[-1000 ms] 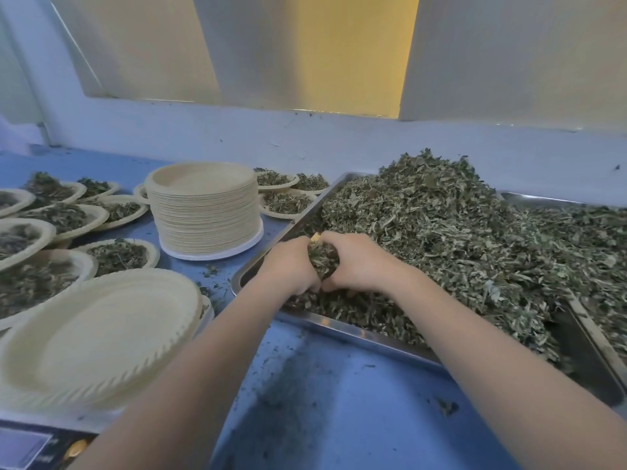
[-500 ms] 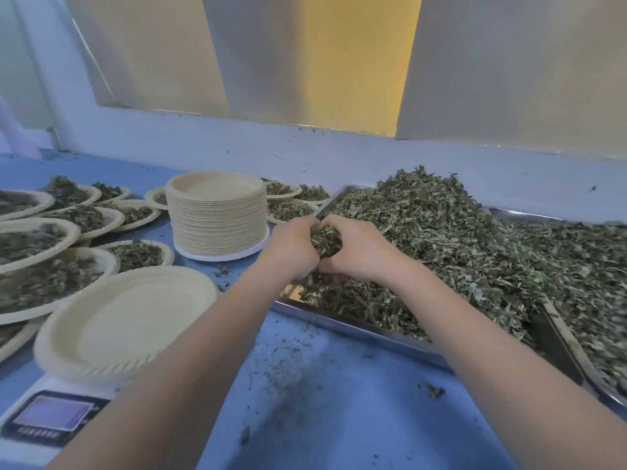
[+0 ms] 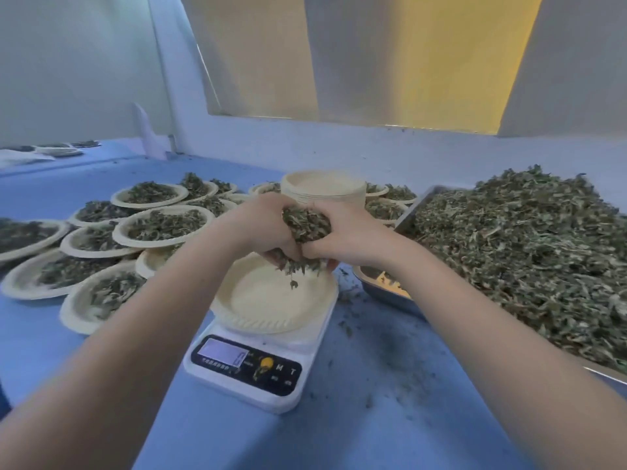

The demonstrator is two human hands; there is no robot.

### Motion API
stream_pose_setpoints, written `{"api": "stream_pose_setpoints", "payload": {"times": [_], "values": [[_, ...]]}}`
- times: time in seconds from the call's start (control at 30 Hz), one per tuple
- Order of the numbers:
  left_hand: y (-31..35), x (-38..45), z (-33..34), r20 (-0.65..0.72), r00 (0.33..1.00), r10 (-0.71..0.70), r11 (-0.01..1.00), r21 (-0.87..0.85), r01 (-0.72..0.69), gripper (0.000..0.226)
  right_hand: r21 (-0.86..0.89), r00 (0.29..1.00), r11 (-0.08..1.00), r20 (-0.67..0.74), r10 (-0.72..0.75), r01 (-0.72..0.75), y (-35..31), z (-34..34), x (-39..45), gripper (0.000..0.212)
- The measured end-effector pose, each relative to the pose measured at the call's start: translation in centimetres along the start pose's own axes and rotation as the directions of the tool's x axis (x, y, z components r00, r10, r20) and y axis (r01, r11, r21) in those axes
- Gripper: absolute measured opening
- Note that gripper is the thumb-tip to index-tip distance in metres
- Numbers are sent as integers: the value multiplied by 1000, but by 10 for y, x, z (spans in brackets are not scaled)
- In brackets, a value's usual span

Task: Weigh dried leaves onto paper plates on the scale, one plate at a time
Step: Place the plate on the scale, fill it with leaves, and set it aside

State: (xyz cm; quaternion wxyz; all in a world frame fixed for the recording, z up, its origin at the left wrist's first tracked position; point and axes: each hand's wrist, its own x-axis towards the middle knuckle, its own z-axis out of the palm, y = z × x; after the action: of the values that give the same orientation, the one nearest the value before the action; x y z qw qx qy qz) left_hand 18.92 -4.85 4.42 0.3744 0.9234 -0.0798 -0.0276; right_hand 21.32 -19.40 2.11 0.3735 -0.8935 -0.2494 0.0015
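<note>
One scale (image 3: 251, 361), bearing one empty paper plate (image 3: 268, 300). One stack of unused plates (image 3: 322, 188); one metal tray (image 3: 383, 293) heaped with dried leaves (image 3: 515, 252); two hands, left hand (image 3: 261, 225) and right hand (image 3: 353, 232), sharing one clump of leaves (image 3: 305, 225). Filled plates (image 3: 163, 225): at least a dozen around the stack and to the left, overlapping, so the exact count cannot be told.

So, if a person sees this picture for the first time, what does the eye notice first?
Probably the two hands, left hand and right hand, cupped together round a clump of dried leaves, right above the empty paper plate on the white scale. Next, the huge leaf heap in the metal tray at right, and the many filled plates at left.
</note>
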Motion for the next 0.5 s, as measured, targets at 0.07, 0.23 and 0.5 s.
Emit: {"api": "stream_pose_setpoints", "payload": {"times": [0.07,0.23,0.5], "values": [[-12,-3,-5,31,998,-56,998,9,55,63,-44,998,999,57,31,-29,1,5,2,53],[-38,-9,-18,-32,993,-113,990,82,115,76,-84,990,995,130,62,-52,1,3,3,51],[-54,-12,-16,-184,982,-40,997,54,51,23,-88,999,996,-35,29,-32,0,19,10,19]]}}
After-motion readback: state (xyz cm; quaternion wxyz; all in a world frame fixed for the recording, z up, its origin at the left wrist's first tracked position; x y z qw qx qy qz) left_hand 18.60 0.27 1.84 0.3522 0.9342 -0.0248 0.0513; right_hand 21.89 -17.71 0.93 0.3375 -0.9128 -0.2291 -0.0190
